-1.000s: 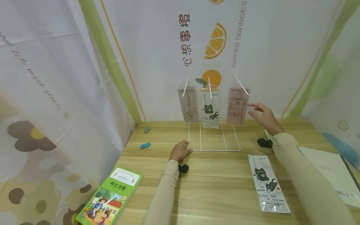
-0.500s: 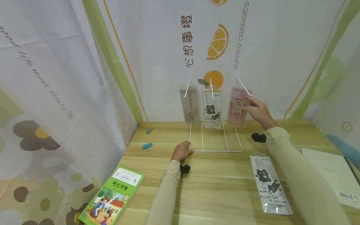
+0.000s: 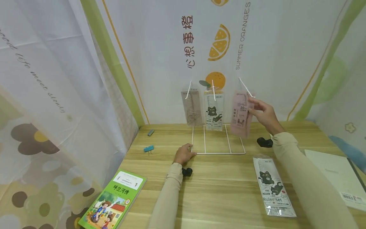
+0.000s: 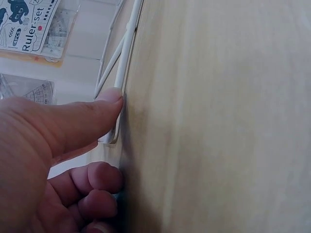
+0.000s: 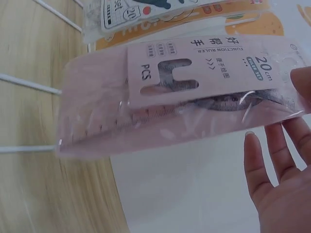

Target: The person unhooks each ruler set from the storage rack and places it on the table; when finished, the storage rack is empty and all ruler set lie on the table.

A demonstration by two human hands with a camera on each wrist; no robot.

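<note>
My right hand (image 3: 266, 116) pinches the upper right edge of a pink ruler set packet (image 5: 102, 107) between thumb and fingers. The packet is at the tip of the right white hook (image 3: 246, 86); whether the hook still passes through it I cannot tell. My left hand (image 3: 184, 155) holds the front left corner of the white wire rack (image 3: 220, 153), thumb on the wire and fingers curled. On the middle hook hangs a cat-print ruler set (image 3: 214, 111); a greyish-pink ruler set packet (image 3: 193, 108) hangs on the left hook.
Another cat-print ruler set (image 3: 273, 187) lies on the table (image 3: 217, 190) at front right. A white notebook (image 3: 331, 178) lies beyond the right forearm. At left are a green book (image 3: 114, 200), a blue binder clip (image 3: 148, 148) and a small grey-green block (image 3: 150, 132).
My right hand has moved left to the pink packet and taken hold of it. The packet has shifted lower and toward me. My left hand stays at the rack's corner.
</note>
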